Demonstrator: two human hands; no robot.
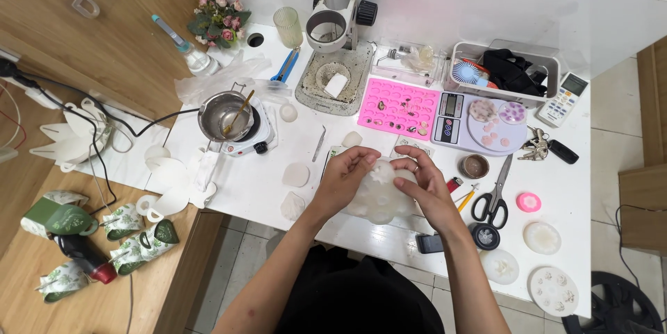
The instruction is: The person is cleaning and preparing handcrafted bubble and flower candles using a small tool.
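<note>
Mould, translucent white silicone [379,198], held over front edge of white counter [292,160], just ahead of body. Left hand [342,180] gripping its left rim, fingers curled shut on it, thumb on top. Right hand [425,191] clamped on right side, fingers wrapped over upper face. Flower-shaped cavities visible in top face; contents not discernible.

Pink mould tray [397,108] behind, several cavities holding small dark pieces. Digital scale [479,125] beside it, pale discs on platform. Small pot on hot plate [233,120] at left, stick resting inside. Scissors [495,198] and lighter [454,184] just right of hands. Flat white cast pieces [296,175] lying loose left of hands; round moulds [552,291] at far right.

Progress, judged: several casts already out on counter; held mould apparently mid-handling, release or inspection unfinished.
</note>
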